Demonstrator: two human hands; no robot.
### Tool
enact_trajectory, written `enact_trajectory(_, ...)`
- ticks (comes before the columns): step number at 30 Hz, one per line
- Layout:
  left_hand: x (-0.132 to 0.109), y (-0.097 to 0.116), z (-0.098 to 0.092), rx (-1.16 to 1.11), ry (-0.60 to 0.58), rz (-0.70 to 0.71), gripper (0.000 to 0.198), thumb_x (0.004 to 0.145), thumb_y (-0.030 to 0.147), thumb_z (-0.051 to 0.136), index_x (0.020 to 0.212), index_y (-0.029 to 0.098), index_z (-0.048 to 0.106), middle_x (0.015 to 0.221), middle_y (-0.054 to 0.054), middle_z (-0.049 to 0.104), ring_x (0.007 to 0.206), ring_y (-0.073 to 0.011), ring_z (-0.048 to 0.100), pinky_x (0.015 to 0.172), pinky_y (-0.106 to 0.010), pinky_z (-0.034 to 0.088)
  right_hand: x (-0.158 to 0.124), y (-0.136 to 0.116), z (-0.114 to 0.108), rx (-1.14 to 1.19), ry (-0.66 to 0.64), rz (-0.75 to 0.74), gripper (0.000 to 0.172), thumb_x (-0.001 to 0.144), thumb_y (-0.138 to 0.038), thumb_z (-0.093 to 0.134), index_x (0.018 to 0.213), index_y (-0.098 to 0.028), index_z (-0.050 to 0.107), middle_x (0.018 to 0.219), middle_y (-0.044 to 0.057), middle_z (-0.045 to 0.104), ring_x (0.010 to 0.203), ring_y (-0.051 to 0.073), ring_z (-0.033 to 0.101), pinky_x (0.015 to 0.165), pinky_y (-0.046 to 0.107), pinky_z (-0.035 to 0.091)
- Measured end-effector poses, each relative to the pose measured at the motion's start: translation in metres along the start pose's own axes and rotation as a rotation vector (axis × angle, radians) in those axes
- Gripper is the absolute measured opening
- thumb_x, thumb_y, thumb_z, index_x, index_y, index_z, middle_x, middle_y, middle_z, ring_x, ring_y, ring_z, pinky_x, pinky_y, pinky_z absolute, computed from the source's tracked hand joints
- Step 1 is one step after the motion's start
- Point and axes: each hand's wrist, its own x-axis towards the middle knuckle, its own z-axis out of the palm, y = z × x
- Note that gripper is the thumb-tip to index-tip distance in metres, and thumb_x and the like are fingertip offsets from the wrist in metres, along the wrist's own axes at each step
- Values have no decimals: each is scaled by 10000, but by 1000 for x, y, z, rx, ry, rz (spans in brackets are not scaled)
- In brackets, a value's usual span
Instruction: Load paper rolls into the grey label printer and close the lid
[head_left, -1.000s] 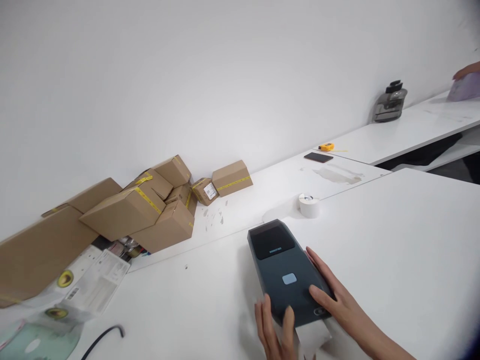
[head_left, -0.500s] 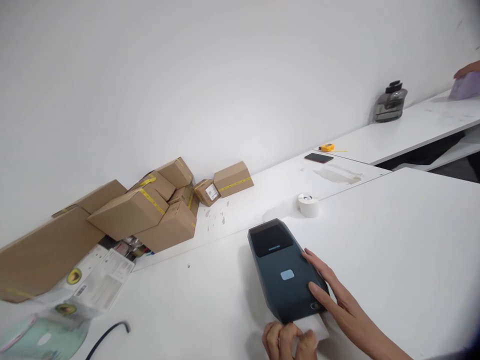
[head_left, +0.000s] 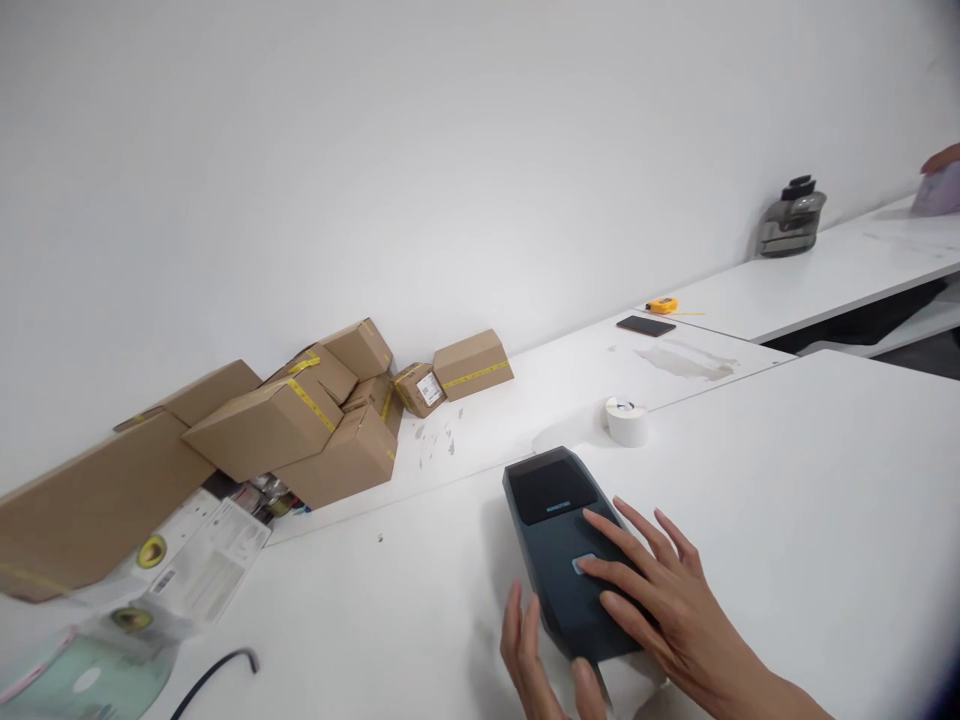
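Note:
A dark blue-grey label printer (head_left: 559,600) lies on the white table, its glossy black panel at the far end. My right hand (head_left: 679,620) rests over its right side with the fingers spread. One fingertip touches the pale blue button (head_left: 583,565) on top. By the printer's near left corner is my left hand (head_left: 536,665), fingers apart and holding nothing. White paper (head_left: 626,685) shows at the near end, partly hidden by my hands. A roll of white labels (head_left: 628,425) stands beyond the printer.
Brown cardboard boxes (head_left: 262,425) are piled at the left by the wall. Plastic packages (head_left: 202,565) and a black cable (head_left: 217,675) lie nearer. A phone (head_left: 646,326), yellow tape measure (head_left: 662,306) and dark bottle (head_left: 793,220) stand farther right. Another person's hand (head_left: 943,158) holds something purple.
My left hand has let go of the paper at the printer's near end and opened. My right hand has slid from the printer's edge onto its top, with a finger on the button.

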Motion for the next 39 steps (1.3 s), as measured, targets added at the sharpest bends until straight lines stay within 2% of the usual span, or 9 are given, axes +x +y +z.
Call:
enact_trajectory(5, 7, 6, 19, -144, -86, -247, 531, 948, 422, 398, 1435, 212, 402, 1543, -122, 380, 1417, -275, 372, 1114, -364, 384, -17, 1, -5, 326, -75, 221, 427, 956, -421, 484, 1383, -432, 483, 1607, -28, 284, 1464, 327, 269, 1056, 556, 437)
enact_trajectory(10, 18, 14, 14, -227, -154, -314, 606, 934, 480, 420, 1476, 215, 364, 1548, -106, 385, 1414, -270, 378, 1103, -333, 397, -14, -1, -9, 645, -15, 449, 474, 986, -473, 368, 1456, -411, 393, 1627, -25, 227, 1475, 302, 248, 1125, 524, 390)
enact_trajectory(17, 76, 39, 9, -408, -106, -316, 559, 964, 496, 374, 1431, 192, 429, 1517, -85, 440, 1414, -211, 379, 1140, -290, 324, 60, 8, -22, 715, 101, 276, 488, 1000, -493, 313, 1471, -375, 363, 1615, -1, 256, 1474, 273, 250, 1177, 497, 297)
enact_trajectory(21, 118, 19, 24, -374, -126, -392, 503, 929, 486, 471, 1335, 190, 505, 1396, -128, 557, 1306, -244, 507, 1088, -360, 396, 119, 22, -23, 631, 205, 168, 451, 1004, -437, 334, 1428, -310, 418, 1506, 51, 442, 1386, 250, 407, 1142, 457, 343)
enact_trajectory(24, 136, -1, 40, -246, -285, -402, 492, 836, 404, 623, 1274, 190, 554, 1393, -125, 552, 1329, -260, 468, 1086, -378, 386, 162, 32, -23, 575, 204, 200, 433, 1004, -445, 331, 1388, -294, 461, 1335, 62, 601, 1237, 249, 550, 1055, 453, 425)
enact_trajectory(27, 137, -14, 51, -223, -391, -408, 614, 768, 371, 700, 1326, 188, 517, 1403, -126, 542, 1342, -262, 453, 1075, -358, 388, 195, 43, -20, 558, 129, 289, 466, 996, -511, 322, 1385, -300, 465, 1277, 58, 645, 1170, 273, 595, 1007, 477, 451)
enact_trajectory(31, 129, -20, 56, -254, -404, -420, 658, 767, 388, 710, 1356, 194, 489, 1380, -127, 565, 1308, -255, 495, 1068, -342, 394, 222, 58, -8, 653, 65, 382, 575, 975, -580, 328, 1456, -268, 376, 1361, 92, 589, 1225, 293, 566, 1045, 485, 418)
enact_trajectory(37, 127, -24, 54, -267, -412, -431, 647, 793, 402, 692, 1369, 197, 480, 1396, -130, 552, 1326, -261, 475, 1078, -346, 384, 232, 65, 2, 671, 23, 370, 608, 964, -597, 353, 1452, -238, 386, 1455, 126, 501, 1332, 296, 473, 1103, 484, 361)
enact_trajectory(39, 127, -26, 54, -268, -427, -441, 657, 804, 410, 680, 1387, 205, 459, 1412, -127, 536, 1336, -260, 463, 1076, -350, 387, 225, 60, -2, 638, 78, 340, 577, 965, -576, 374, 1445, -257, 384, 1473, 120, 477, 1335, 294, 467, 1096, 487, 369)
